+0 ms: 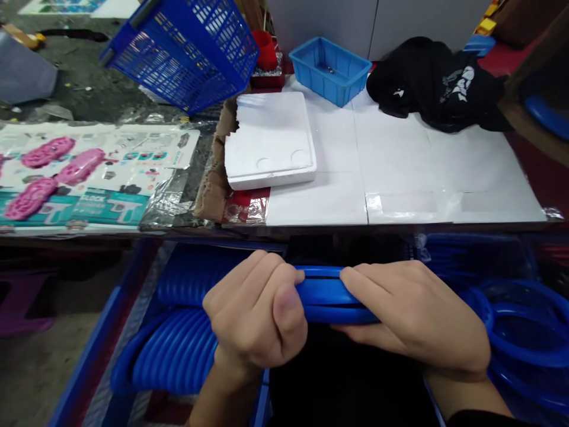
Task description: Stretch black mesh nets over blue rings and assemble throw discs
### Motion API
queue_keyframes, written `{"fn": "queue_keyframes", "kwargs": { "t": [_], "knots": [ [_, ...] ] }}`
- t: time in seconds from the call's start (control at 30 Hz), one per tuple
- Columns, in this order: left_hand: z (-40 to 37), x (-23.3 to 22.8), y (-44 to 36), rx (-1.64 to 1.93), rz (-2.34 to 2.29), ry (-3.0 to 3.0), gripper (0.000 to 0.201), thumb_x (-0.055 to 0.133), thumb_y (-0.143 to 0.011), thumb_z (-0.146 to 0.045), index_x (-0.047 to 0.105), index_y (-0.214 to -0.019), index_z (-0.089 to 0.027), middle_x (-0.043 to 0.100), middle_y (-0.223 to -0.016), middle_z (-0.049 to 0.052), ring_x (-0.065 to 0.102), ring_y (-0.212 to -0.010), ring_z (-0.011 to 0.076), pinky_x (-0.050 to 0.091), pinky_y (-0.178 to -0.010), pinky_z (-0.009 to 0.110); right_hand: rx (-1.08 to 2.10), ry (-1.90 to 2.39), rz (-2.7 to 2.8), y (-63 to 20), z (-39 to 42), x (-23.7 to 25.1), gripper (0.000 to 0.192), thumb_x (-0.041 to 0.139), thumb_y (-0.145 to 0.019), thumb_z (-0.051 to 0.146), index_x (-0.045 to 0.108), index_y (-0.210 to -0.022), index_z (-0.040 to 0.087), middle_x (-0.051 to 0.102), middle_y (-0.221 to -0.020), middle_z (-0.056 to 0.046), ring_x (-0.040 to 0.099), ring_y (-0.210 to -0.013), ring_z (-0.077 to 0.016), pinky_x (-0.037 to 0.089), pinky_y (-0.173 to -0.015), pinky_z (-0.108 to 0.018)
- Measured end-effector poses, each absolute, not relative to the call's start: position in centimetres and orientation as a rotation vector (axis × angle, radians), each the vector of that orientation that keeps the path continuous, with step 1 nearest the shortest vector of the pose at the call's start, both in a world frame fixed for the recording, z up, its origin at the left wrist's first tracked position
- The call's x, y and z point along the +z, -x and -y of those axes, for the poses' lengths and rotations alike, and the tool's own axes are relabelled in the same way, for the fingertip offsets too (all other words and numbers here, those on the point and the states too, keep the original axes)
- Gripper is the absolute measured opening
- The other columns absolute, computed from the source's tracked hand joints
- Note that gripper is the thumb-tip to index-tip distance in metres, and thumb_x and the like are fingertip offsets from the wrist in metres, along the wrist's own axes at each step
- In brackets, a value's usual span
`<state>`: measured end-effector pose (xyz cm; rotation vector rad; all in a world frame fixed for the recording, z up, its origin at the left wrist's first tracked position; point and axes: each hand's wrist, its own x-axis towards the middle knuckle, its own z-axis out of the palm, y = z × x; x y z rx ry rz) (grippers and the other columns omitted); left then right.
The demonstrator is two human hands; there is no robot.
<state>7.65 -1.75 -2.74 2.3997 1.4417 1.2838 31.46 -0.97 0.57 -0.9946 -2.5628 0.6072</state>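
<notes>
I see the curved blue plastic ring [326, 293] spanning between my left hand [255, 317] and right hand [413, 317], both clenched around it.

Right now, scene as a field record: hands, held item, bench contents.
left hand: fist closed on blue ring
right hand: gripping the same ring from the other side
beside hands: stacked blue rings at left, more rings at right
bench: white foam block, small blue tray, black garment
upper left: blue basket, tilted
</notes>
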Motion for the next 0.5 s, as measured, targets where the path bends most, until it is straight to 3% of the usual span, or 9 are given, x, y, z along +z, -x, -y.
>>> {"fn": "queue_keyframes", "kwargs": {
  "t": [0.17, 0.3, 0.5],
  "knots": [
    [0.6, -2.1, -7.6, 1.347, -1.401, -2.548, 0.021, 0.047, -0.098, -0.009, 0.06, -0.085, -0.019, 0.059, -0.072, 0.002, 0.052, -0.06, 0.0154, 0.039, -0.059, 0.034, 0.574, 1.021, 2.582, -30.9, 0.7, 0.8, 0.031, 0.054, -0.109, 0.049, 0.06, -0.104, 0.019, 0.068, -0.086, -0.003, 0.061, -0.068, -0.0169, 0.036, -0.06, -0.034],
    [0.6, -1.0, -7.2, 1.101, -1.36, -2.552, 0.019, 0.049, -0.097, -0.012, 0.056, -0.081, -0.02, 0.054, -0.071, 0.002, 0.05, -0.06, 0.0159, 0.035, -0.06, 0.034, 0.635, 1.005, 2.588, -30.8, 0.1, 0.9, 0.028, 0.06, -0.106, 0.048, 0.06, -0.105, 0.021, 0.068, -0.085, -0.001, 0.06, -0.067, -0.0157, 0.029, -0.058, -0.033],
    [0.0, 0.2, -7.2, 0.887, -1.456, -2.621, 0.022, 0.047, -0.1, -0.019, 0.054, -0.08, -0.021, 0.054, -0.072, 0.003, 0.05, -0.065, 0.019, 0.033, -0.062, 0.036, 0.933, 1.108, 2.499, -30.1, -1.3, 1.7, 0.026, 0.072, -0.099, 0.045, 0.058, -0.095, 0.024, 0.069, -0.084, 0.004, 0.059, -0.064, -0.0124, 0.03, -0.058, -0.028]
  ]
}}
